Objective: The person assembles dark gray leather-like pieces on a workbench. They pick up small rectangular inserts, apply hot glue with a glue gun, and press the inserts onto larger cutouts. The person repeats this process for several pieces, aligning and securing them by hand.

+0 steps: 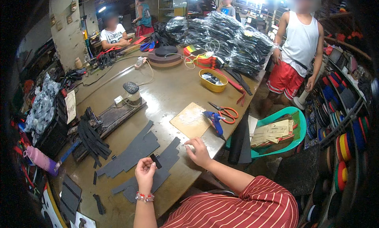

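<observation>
"What's that in the left hand (145, 174)?"

"A small black strip (156, 161), pinched between thumb and fingers. From where I stand, it's above the nearer grey panel (165, 169), though I can't tell if the two touch."

"And the right hand (198, 152)?"

"Fingers loosely curled, thumb spread away from them. It's just beside the far end of that same panel; whether it brushes the table (166, 109), I can't say."

"There's another grey piece, isn't there?"

"Yes, a second stepped panel (134, 151) lies ahead of the left hand and a little to its left. Farther left is a bunch of dark strips (92, 139), draped by a long dark block (108, 119)."

"What's straight ahead of the right hand?"

"A pale square board (189, 119), with a blue glue gun (214, 122) across its right-hand edge. Orange-handled scissors (228, 113) lie just past the gun, blades parted."

"And beyond those?"

"A yellow basin (216, 87), well ahead of that hand, with small things inside. Off to the hand's right, below the table edge, sits a green tub (302, 123) holding pale, flat pieces (272, 132)."

"And the bracelet (145, 197)?"

"Beaded, on the left wrist."
</observation>
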Tool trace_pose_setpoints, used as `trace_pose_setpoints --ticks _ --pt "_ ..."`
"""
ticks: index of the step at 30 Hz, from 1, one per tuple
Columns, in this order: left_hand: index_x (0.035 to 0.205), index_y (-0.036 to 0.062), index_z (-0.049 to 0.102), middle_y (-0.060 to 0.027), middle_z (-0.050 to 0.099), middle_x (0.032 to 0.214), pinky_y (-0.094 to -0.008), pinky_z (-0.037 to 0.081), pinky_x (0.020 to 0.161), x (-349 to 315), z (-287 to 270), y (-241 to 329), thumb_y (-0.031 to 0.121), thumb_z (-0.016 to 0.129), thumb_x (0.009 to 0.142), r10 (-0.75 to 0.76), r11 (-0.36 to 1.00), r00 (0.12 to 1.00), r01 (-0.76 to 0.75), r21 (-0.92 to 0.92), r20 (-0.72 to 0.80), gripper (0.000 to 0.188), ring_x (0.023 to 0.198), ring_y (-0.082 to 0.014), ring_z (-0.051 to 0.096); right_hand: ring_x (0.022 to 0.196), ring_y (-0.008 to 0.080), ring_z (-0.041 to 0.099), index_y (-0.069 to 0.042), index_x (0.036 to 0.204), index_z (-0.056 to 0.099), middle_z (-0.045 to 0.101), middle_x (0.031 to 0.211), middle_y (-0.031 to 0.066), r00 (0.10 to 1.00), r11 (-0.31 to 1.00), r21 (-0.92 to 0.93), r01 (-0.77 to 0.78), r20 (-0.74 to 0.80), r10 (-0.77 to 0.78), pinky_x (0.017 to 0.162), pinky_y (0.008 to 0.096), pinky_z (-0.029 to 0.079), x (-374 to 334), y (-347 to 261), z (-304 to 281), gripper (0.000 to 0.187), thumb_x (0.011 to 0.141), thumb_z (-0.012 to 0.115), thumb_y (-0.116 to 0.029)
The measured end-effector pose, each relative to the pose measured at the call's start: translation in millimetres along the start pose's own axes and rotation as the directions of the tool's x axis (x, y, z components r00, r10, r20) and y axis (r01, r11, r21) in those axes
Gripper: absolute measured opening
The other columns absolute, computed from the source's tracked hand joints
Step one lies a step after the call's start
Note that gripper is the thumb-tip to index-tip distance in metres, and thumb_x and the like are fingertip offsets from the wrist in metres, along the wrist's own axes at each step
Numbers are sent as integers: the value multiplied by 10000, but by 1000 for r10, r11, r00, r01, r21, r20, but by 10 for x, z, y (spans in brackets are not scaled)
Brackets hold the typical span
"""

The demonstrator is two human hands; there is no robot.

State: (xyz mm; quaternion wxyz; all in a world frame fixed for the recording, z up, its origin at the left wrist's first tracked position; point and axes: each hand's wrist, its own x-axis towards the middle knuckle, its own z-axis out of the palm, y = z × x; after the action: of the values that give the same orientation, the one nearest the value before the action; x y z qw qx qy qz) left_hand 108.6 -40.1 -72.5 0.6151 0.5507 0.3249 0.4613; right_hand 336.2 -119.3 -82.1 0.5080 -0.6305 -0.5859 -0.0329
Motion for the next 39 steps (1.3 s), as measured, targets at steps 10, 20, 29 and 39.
trace_pose_setpoints --ticks 10,20,29,39 --pt "1034 -10 571 -21 594 847 -208 470 648 -19 38 24 -57 592 838 5 996 1000 -7 84 26 203 735 -76 564 829 282 568 -9 912 599 578 877 142 996 995 47 -83 -37 85 736 347 456 6 50 26 116 823 588 -83" --pt "1090 -18 528 -41 547 1015 -211 494 690 -25 44 21 -99 590 808 11 998 1000 -11 61 8 299 781 -86 565 846 257 578 -11 973 586 577 900 128 992 986 105 -126 -11 128 724 330 465 -4 71 28 156 859 568 -117" --pt "1131 -27 515 -44 530 1040 -200 484 684 -41 61 27 -106 567 810 36 997 999 -38 61 23 334 783 -78 538 822 241 579 -14 973 589 583 904 124 991 985 107 -134 6 134 693 317 475 -14 65 18 156 875 557 -132" --pt "1130 -17 521 -46 551 1057 -206 492 666 -48 68 37 -103 560 819 28 991 998 -36 126 62 325 795 -77 553 813 246 589 -13 965 588 586 896 127 981 969 150 -195 29 193 723 326 477 -17 35 7 137 863 568 -102"
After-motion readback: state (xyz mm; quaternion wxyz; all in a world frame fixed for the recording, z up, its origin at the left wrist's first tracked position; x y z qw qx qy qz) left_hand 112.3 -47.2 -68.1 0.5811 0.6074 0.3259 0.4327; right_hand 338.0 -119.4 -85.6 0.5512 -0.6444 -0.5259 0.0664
